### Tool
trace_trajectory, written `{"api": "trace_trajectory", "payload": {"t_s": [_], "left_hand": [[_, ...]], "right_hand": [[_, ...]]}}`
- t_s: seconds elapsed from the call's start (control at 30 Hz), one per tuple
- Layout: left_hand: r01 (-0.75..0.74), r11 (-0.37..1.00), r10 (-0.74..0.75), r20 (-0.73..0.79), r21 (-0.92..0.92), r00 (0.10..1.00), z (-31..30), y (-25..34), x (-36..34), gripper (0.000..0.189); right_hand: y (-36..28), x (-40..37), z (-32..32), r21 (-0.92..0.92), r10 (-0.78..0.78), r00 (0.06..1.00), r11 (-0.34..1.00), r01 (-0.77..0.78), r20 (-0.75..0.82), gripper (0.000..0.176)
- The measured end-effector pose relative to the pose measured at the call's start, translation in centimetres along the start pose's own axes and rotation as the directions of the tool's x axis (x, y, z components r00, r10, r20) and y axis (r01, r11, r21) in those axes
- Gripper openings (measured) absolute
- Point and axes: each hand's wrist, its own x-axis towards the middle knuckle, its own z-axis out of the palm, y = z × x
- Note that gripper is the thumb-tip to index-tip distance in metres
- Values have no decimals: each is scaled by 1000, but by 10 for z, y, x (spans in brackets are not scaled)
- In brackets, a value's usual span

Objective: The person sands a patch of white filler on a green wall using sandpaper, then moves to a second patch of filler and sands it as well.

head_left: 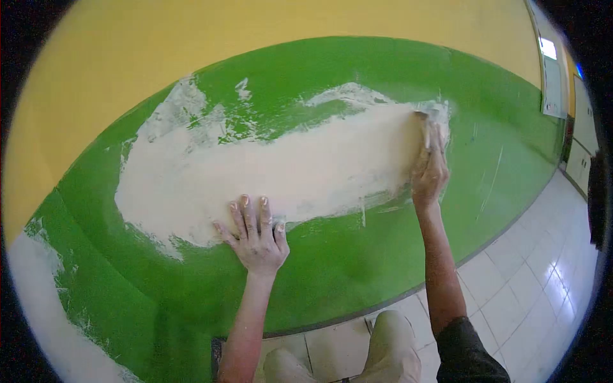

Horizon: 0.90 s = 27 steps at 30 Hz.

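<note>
- Two hands up against a green wall (357, 268).
- Open and flat on the wall, the left hand (257, 237), fingers spread and pointing up, fingertips just over the lower edge of the white patch (274, 167).
- Closed tight around a flat tool (436, 118), the right hand (429, 171); tool smeared white and hard to see clearly.
- At the right end of the white patch, touching it, the flat tool, sticking up out of the fist, away from the wrist.
- Long side of the white patch running left to right across the wall, a bit higher at the right end; thin and scratchy at the top left.
- Both hands well apart: one near the bottom middle of the patch, the other at its far right tip.
- Above the green, a yellow band (191, 45).
- Low on the left, a second white smear (38, 300), apart from the big patch.
- At the foot of the wall, a tiled floor (530, 281) of pale squares.
- At the bottom, close to the wall, knees (389, 345) in light trousers, and a dark sleeve (469, 351) on the right arm.
</note>
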Motion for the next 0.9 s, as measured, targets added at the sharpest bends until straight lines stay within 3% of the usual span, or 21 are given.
{"api": "trace_trajectory", "payload": {"t_s": [0.03, 0.1, 0.13, 0.17, 0.2, 0.23, 0.27, 0.33, 0.43, 0.47, 0.53, 0.6, 0.67, 0.7, 0.77, 0.87, 0.9], "left_hand": [[0, 1000, 0, -1, 1, 1000, -1, -2, -1, 57], [13, 1000, -13, 27, 4, 1000, -2, 1, 0, 57], [7, 1000, -7, 28, -2, 1000, -1, 3, -1, 57], [6, 1000, -6, 35, 9, 999, -1, 1, 0, 57], [5, 1000, -6, 47, 23, 999, -2, 0, 0, 57], [3, 1000, -4, 56, 23, 998, -2, -1, -1, 57], [-1, 1000, 0, 41, 21, 999, -2, -1, -1, 57], [-6, 1000, 5, 30, 15, 1000, 0, 0, 0, 57], [-5, 1000, 5, -1, 5, 1000, -1, -1, 0, 58], [1, 1000, -1, 1, 9, 1000, 0, 0, 0, 57], [9, 1000, -9, 9, 12, 1000, -2, 1, -1, 57], [17, 1000, -17, 10, 3, 1000, -1, 2, 0, 57], [11, 1000, -11, 17, 9, 1000, 0, 1, 1, 57], [15, 1000, -15, 30, 15, 999, -1, 1, 0, 57], [8, 1000, -8, 31, 14, 999, 0, 1, -2, 57], [-2, 1000, 1, 19, 12, 1000, 0, 1, -1, 57], [-2, 1000, 2, 10, 11, 1000, 0, 0, 0, 57]], "right_hand": [[-17, 0, 6, 1, 0, 1000, 1000, 0, -1, 48], [-65, -4, 37, -114, 54, 980, 991, -77, -190, 43], [-97, -6, 54, 38, -98, 966, 993, 110, -240, 45], [-128, -17, 62, 94, -91, 992, 991, 99, -85, 54], [-153, -28, 73, 256, -155, 985, 952, 168, -69, 52], [-163, -26, 66, 173, -295, 955, 941, 291, 1, 48], [-150, -24, 63, 174, -293, 956, 942, 287, 6, 48], [-95, -14, 51, 188, -505, 855, 857, 480, 120, 45], [-17, 1, 9, -15, -291, 957, 957, 291, 1, 44], [-1, 0, 4, 24, -54, 998, 998, 54, 17, 44], [-28, 1, 22, -3, 110, 980, 994, -112, -166, 44], [-81, -3, 45, 1, 37, 988, 999, -37, -151, 45], [-138, -21, 61, 92, -172, 985, 981, 168, 29, 46], [-133, -21, 59, 90, -163, 986, 983, 159, 32, 46], [-116, -15, 60, 71, -552, 828, 834, 548, 101, 41], [-39, -5, 23, 13, -354, 934, 935, 353, 53, 39], [-30, 7, 10, 173, -214, 976, 963, 206, 28, 42]]}}
